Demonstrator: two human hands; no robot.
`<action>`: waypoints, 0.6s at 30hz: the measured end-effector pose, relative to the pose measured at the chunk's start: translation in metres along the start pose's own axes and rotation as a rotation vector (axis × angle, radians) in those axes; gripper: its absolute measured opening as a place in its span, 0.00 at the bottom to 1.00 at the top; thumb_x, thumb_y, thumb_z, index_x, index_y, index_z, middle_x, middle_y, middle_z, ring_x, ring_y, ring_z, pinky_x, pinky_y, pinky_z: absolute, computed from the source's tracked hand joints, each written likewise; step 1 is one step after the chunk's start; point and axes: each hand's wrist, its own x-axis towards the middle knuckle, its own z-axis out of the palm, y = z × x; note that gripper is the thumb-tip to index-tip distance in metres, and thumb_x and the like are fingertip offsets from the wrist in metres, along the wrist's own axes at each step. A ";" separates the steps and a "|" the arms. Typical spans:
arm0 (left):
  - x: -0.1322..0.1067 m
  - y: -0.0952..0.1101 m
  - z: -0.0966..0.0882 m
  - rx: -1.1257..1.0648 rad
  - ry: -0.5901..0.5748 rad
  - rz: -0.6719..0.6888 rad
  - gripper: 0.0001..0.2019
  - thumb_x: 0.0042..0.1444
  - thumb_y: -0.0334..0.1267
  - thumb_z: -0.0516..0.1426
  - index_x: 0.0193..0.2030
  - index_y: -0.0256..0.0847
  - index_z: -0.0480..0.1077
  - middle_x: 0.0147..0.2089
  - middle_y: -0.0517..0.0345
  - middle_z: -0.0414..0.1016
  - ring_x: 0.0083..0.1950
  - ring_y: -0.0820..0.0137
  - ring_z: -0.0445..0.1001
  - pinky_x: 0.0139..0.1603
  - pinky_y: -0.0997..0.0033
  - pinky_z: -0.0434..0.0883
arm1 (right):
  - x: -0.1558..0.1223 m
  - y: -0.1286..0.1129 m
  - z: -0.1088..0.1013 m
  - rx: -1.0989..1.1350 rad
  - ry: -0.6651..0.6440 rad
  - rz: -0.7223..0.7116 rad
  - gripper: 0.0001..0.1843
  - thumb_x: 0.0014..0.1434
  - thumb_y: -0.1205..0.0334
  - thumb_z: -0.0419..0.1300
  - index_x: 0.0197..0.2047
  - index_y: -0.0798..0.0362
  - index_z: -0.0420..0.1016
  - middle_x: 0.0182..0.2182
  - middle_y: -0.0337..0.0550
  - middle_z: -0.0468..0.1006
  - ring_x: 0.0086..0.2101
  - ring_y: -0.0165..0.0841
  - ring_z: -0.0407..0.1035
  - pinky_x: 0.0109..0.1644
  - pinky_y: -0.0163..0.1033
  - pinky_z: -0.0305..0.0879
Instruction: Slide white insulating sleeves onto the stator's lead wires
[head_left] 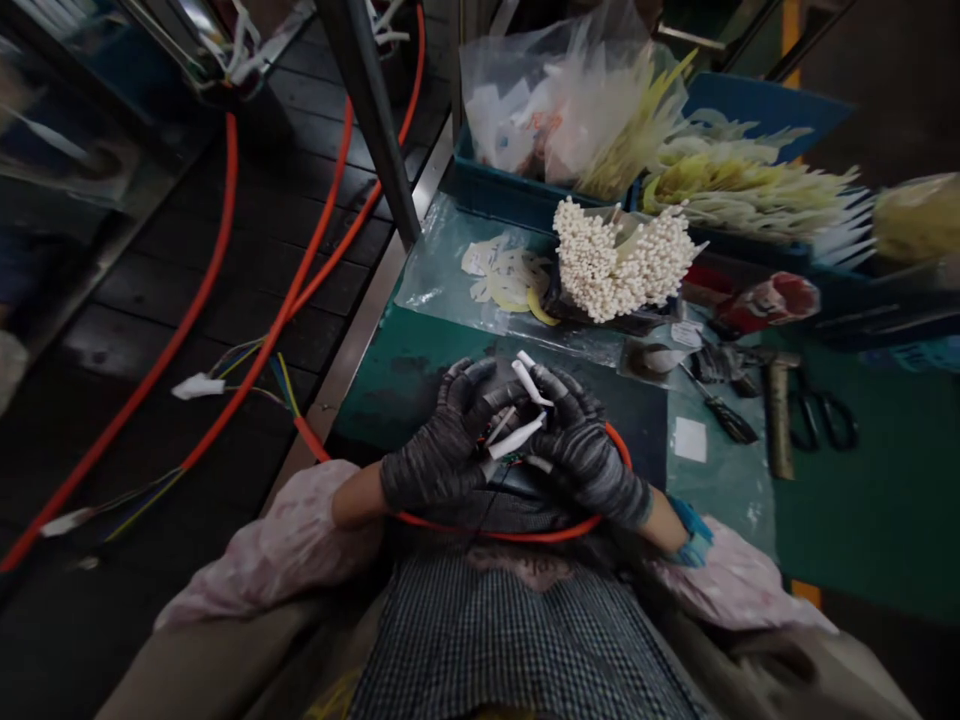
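While hands (435, 450) (583, 452) pinch white tubes (529, 384), scissors (825, 420) lie apart.

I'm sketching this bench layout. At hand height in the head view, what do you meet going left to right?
White connector on the floor → left hand → white tubes both hands grip → right hand → screwdriver → brown-handled tool → scissors.

Left hand (433, 452) and right hand (579, 447) are gloved in matt knitted cloth; white tubes (526, 385) between them look smooth plastic; orange cable (517, 536) glossy; clear bag (555, 95) at twelve o'clock, shiny crinkled film; green mat (401, 372) dull.
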 end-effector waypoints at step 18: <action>-0.019 0.015 0.054 -0.023 0.323 -0.302 0.47 0.64 0.42 0.72 0.81 0.61 0.48 0.83 0.44 0.42 0.82 0.43 0.59 0.76 0.37 0.73 | -0.018 -0.006 0.008 0.021 0.122 0.160 0.44 0.75 0.51 0.66 0.85 0.37 0.51 0.76 0.50 0.68 0.70 0.51 0.69 0.73 0.64 0.72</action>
